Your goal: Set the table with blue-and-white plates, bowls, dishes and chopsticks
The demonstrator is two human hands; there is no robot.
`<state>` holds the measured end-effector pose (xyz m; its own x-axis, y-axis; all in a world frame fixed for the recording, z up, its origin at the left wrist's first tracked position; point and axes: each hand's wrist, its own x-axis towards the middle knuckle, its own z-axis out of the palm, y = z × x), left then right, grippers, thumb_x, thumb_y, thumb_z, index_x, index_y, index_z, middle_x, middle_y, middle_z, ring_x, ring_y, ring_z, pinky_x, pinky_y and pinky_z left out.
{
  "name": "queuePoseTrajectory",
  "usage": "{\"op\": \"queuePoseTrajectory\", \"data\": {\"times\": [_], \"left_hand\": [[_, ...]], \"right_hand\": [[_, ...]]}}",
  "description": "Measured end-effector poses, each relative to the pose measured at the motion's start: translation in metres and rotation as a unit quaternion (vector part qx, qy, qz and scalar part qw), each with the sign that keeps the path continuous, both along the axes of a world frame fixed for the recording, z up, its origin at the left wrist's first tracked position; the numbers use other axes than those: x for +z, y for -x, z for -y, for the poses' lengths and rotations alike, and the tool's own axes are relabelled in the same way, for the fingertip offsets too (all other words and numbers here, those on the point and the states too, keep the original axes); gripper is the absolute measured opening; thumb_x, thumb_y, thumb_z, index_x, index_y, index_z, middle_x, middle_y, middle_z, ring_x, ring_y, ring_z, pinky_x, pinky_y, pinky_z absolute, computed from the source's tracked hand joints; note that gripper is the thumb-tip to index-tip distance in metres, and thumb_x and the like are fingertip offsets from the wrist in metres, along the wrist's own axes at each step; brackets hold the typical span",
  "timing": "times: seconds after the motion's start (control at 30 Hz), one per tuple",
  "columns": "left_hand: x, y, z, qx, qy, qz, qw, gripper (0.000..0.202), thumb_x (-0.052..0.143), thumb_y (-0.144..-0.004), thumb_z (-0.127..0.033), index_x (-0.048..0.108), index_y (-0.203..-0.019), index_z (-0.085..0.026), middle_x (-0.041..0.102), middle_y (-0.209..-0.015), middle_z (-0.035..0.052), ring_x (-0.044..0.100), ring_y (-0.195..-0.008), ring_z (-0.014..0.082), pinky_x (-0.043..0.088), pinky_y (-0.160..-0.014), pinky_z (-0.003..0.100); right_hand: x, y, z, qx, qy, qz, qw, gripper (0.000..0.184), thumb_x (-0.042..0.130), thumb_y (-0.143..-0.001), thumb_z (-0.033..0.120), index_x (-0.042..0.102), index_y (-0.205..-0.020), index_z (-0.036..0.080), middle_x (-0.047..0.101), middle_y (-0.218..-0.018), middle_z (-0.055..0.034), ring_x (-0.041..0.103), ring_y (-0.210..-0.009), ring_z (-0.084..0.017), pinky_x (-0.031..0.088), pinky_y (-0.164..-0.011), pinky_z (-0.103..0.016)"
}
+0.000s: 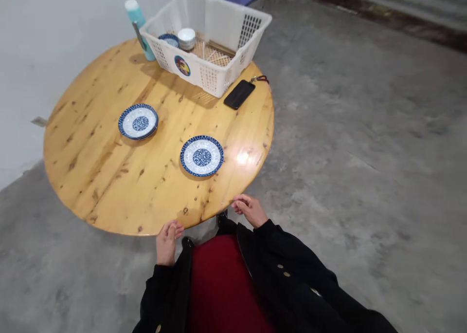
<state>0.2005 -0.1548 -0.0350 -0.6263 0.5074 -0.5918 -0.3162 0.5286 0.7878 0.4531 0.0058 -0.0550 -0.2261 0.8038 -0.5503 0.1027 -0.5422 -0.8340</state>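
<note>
- By front edge of round wooden worktop [102, 187]: left hand [168, 240], right hand [250, 210], fingers bent and loose.
- Near front right edge: round blue-and-white plate [202, 156].
- Toward left edge: matching stacked plates [138, 122].

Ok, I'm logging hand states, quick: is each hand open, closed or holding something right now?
Left hand: open, fingers loosely bent, nothing visible in it.
Right hand: open, fingers loosely curled, nothing visible in it.

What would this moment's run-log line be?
left hand: empty; right hand: empty; both: near table edge; plate stack, nearer plate, basket: on table
</note>
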Motion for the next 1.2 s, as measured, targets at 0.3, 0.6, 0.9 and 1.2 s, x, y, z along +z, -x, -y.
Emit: {"op": "queuePoseTrajectory", "data": {"times": [0.3,0.6,0.9,1.2], "left_hand": [[-0.013,0.094,0.127,0.026,-0.021,-0.007,0.999,0.053,0.075,-0.060,-0.055,0.066,-0.093,-0.014,0.074,-0.084,0.0099,0.072,-0.078,0.0215,0.054,-0.071,0.031],[-0.027,0.133,0.202,0.042,-0.013,0.015,0.999,0.053,0.070,-0.058,-0.054,0.064,-0.093,-0.015,0.073,-0.085,0.0099,0.073,-0.081,0.0227,0.055,-0.076,0.034],[-0.041,0.178,0.185,-0.002,-0.012,-0.004,1.000,0.058,0.073,-0.058,-0.061,0.066,-0.092,-0.015,0.073,-0.086,0.0116,0.074,-0.081,0.0253,0.058,-0.077,0.038],[-0.018,0.269,0.140,-0.032,0.028,-0.058,0.997,0.056,0.071,-0.063,-0.062,0.065,-0.096,-0.016,0.074,-0.090,0.0118,0.074,-0.086,0.0271,0.059,-0.082,0.043]], "right_hand": [[0.001,0.132,0.145,0.058,0.001,-0.049,0.997,0.015,0.062,-0.069,0.024,0.067,-0.081,0.018,0.070,-0.063,0.0001,0.062,-0.050,-0.012,0.046,-0.049,-0.021],[-0.002,0.166,0.174,-0.039,0.051,-0.063,0.996,0.007,0.068,-0.073,0.017,0.067,-0.079,0.014,0.070,-0.062,-0.0036,0.064,-0.049,-0.013,0.048,-0.046,-0.020],[-0.009,0.174,0.045,-0.260,0.008,-0.050,0.964,0.014,0.066,-0.084,0.016,0.055,-0.075,0.017,0.067,-0.059,-0.0022,0.064,-0.049,-0.012,0.053,-0.046,-0.020],[-0.025,0.206,-0.012,-0.373,0.012,-0.072,0.925,0.019,0.060,-0.091,0.020,0.055,-0.074,0.016,0.067,-0.062,-0.0034,0.062,-0.048,-0.011,0.052,-0.046,-0.020]]}}
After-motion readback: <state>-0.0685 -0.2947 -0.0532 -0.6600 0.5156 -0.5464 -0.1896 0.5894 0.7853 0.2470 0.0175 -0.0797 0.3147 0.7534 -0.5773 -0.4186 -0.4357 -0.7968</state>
